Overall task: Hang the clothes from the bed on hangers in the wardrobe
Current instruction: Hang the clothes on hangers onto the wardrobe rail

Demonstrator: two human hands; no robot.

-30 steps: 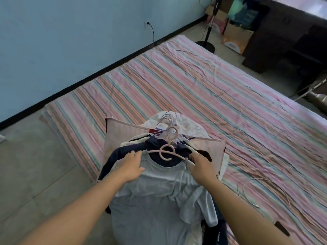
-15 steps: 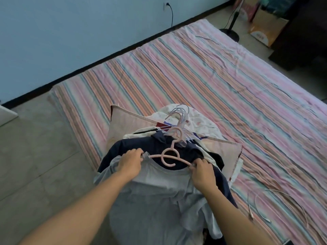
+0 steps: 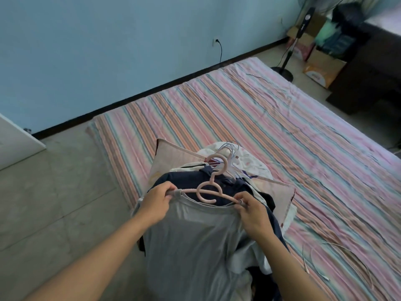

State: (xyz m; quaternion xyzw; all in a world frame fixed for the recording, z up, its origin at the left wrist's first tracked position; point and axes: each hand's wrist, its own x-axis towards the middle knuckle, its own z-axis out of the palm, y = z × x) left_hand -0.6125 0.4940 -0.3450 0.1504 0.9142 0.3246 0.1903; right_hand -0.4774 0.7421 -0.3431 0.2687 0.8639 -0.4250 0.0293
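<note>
A grey T-shirt lies on top of a pile of clothes at the near corner of the striped bed. A pink hanger sits in its neckline. My left hand grips the shirt's left shoulder over the hanger arm. My right hand pinches the right shoulder at the other hanger end. Under it lies a dark navy garment, with more hangers and white clothes behind.
A pillow lies under the pile. White cables trail on the bed at right. A fan stand, cardboard boxes and dark furniture stand at the far right. A white door edge is at left.
Both hands have closed on the shirt's shoulders and pulled them over the hanger ends. The view has tilted up and leftward.
</note>
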